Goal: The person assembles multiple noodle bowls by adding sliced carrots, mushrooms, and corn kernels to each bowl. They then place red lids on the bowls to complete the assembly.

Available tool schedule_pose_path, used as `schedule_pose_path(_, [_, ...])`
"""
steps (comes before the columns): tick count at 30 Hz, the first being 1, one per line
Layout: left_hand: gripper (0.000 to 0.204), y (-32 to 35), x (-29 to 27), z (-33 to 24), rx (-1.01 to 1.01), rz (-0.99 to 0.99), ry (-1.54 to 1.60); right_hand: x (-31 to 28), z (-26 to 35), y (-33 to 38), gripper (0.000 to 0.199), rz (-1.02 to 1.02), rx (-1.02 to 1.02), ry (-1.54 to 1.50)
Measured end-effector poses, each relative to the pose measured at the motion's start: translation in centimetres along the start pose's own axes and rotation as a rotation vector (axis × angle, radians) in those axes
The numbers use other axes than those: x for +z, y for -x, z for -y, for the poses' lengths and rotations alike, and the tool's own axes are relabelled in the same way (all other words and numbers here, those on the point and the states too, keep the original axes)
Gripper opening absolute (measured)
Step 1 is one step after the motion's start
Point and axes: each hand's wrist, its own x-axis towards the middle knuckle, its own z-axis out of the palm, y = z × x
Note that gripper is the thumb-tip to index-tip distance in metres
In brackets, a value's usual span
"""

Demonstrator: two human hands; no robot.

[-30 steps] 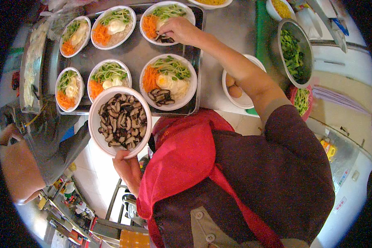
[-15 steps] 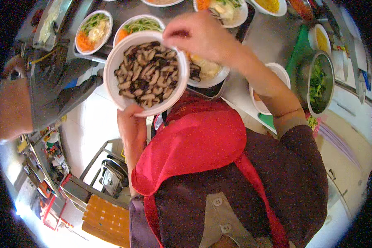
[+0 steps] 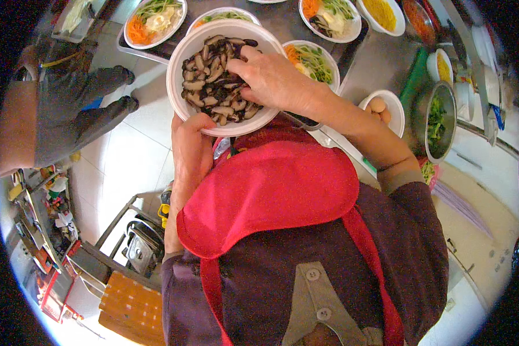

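Note:
My left hand [image 3: 191, 138] grips a white round bowl [image 3: 175, 86] by its near left rim, thumb over the edge. Sliced dark mushrooms [image 3: 209, 86] fill much of the bowl. Inside it is my right hand [image 3: 274, 81], fingers curled down around some slices; the fingertips are partly hidden among them. Just beyond stand white bowls on a dark tray: a bowl [image 3: 155, 22] with shredded carrot, greens and a pale topping, one [image 3: 225, 14] partly covered by the mushroom bowl, another [image 3: 312, 62] near my right wrist, and one [image 3: 331, 17] with mushrooms in it.
Right of my forearm sit a white bowl of brown eggs [image 3: 380, 109] and a metal bowl of leafy greens [image 3: 438, 121]. Farther back are yellow shreds in a white dish [image 3: 380, 16]. Another person's dark-clad legs [image 3: 81, 104] are at left. A metal cart [image 3: 144, 242] stands below left.
My right hand has gone from above the tray bowls into the mushroom bowl. The mushroom bowl has shifted right and away from me. The eggs now show.

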Motion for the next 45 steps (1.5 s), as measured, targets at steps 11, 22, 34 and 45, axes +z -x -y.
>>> schedule_pose_path(11, [0.054,0.6,-1.4,-0.8,-0.013,-0.041,0.038,-0.2,-0.9,-1.3,0.027,-0.167,0.205,-0.639])
schedule_pose_path(22, [0.053,0.1,-3.4,0.2,-0.022,-0.212,0.094,-2.7,-1.9,-2.2,0.013,-0.113,0.367,-1.280])
schedule_pose_path(34, [0.027,2.1,-17.0,2.2,-0.073,-0.534,0.135,3.0,-6.8,-6.8,0.025,0.068,0.294,-0.665])
schedule_pose_path(45, [0.036,1.9,-13.4,0.5,-0.072,-0.579,0.242,6.7,-5.0,-10.0,0.035,0.014,-0.011,-0.108])
